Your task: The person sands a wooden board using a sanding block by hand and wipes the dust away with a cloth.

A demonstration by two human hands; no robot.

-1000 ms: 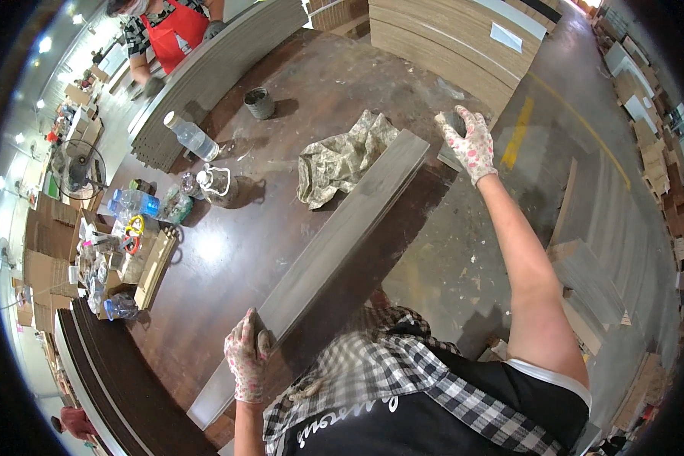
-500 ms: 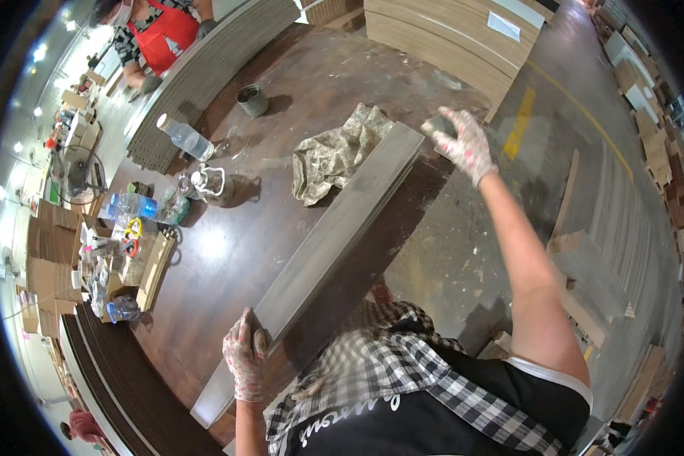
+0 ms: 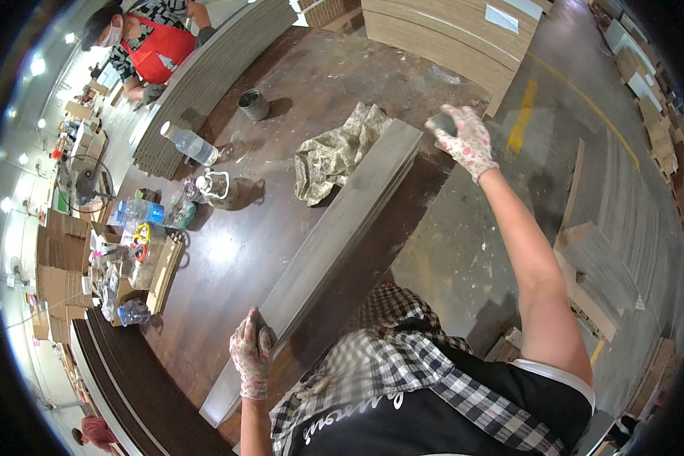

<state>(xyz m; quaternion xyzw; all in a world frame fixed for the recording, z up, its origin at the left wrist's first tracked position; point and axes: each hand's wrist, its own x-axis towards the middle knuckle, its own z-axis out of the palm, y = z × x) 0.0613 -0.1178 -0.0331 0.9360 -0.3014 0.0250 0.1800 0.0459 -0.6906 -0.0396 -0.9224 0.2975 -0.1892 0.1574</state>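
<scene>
A stack of long grey wood-grain planks [image 3: 342, 220] lies slantwise across the brown table, its far end up to the right. My left hand [image 3: 251, 356], in a floral glove with darkened fingertips, grips the edge near the lower end, fingers closed together. Beyond the far end, my right hand [image 3: 467, 144], in a matching glove, is raised with its fingers curled round a small grey pad [image 3: 438, 123]. The pad is apart from the planks, and its exact kind is unclear. Beside the stack lies a crumpled, stained cloth [image 3: 334, 156].
A dark cup [image 3: 253, 105], a clear bottle [image 3: 190, 143] and a white-handled jug [image 3: 214, 185] stand on the table [image 3: 235, 281]. Scissors [image 3: 140, 242] sit among bottles at left. Panel stacks [image 3: 213, 72] line the far edge, where a co-worker [image 3: 156, 57] in a red apron stands.
The view has shifted slightly. My right hand still holds the pad past the planks' far end, a little turned; my left hand stays on the planks. The co-worker leans further into view.
</scene>
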